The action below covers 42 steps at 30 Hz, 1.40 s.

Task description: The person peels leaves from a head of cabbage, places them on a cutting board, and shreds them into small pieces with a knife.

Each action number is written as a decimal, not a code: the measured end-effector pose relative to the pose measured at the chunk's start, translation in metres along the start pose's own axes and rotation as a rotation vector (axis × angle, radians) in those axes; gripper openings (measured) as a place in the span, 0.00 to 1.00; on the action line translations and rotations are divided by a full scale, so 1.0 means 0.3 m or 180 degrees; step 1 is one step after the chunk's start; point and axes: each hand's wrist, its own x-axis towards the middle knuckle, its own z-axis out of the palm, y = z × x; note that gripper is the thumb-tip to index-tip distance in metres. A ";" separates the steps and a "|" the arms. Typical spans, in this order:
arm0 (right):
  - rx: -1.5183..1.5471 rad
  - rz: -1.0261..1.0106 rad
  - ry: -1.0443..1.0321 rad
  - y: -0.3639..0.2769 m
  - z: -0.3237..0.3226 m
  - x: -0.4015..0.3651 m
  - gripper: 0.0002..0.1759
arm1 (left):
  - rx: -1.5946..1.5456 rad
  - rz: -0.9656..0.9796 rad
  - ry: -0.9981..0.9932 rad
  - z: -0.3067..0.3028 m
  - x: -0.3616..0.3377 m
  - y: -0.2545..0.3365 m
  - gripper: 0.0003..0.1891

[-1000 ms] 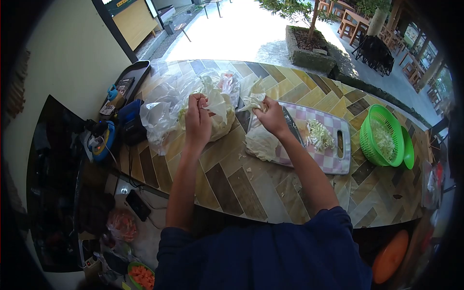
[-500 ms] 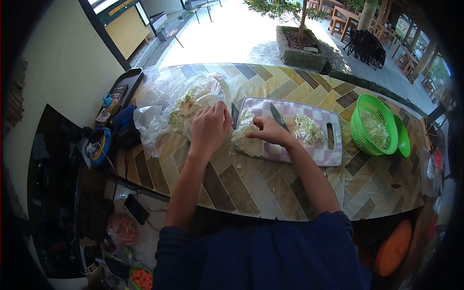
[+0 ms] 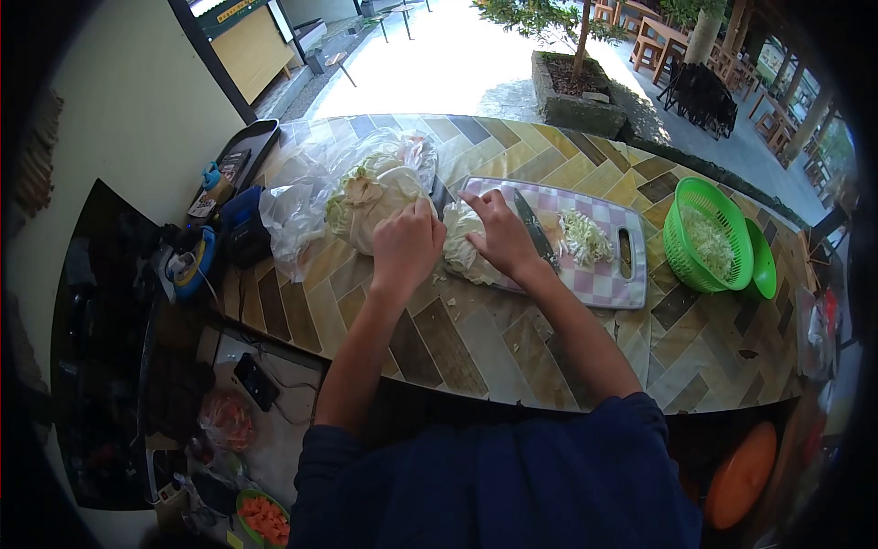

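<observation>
Wood-patterned counter [image 3: 476,348], outdoors; right hand [image 3: 498,233] flat on cabbage leaves [image 3: 460,258], left hand [image 3: 407,245] curled.

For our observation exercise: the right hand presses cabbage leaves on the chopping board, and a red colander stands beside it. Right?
No: the head view shows the colander beside the chopping board is green, not red. The rest holds.

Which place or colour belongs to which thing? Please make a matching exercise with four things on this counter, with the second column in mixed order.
Things:
1. knife
2. cabbage head
3. colander
4. right hand

Place or colour:
A. green
B. on loose cabbage leaves
C. inside the clear plastic bag
D. lying on the checkered cutting board

Pairs: 1-D, 2-C, 3-A, 4-B.
</observation>
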 end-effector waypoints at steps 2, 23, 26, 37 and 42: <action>-0.0243 -0.0330 0.0083 0.026 0.023 0.007 0.33 | -0.0062 -0.0013 0.0054 0.015 0.001 -0.002 0.09; 0.3153 0.0772 0.0375 0.114 -0.064 0.020 0.06 | 0.0146 0.0257 0.0002 0.132 0.038 -0.002 0.09; 0.3549 0.0971 0.0680 0.118 -0.100 -0.039 0.08 | -0.0815 0.0375 0.0119 0.119 0.061 0.061 0.11; 0.3885 0.1193 0.1242 0.132 -0.099 -0.058 0.08 | -0.1482 0.0238 -0.0949 0.133 0.046 0.060 0.19; 0.4196 0.1317 0.0930 0.110 -0.148 -0.100 0.09 | -0.0058 0.0302 0.0053 0.098 0.066 0.027 0.18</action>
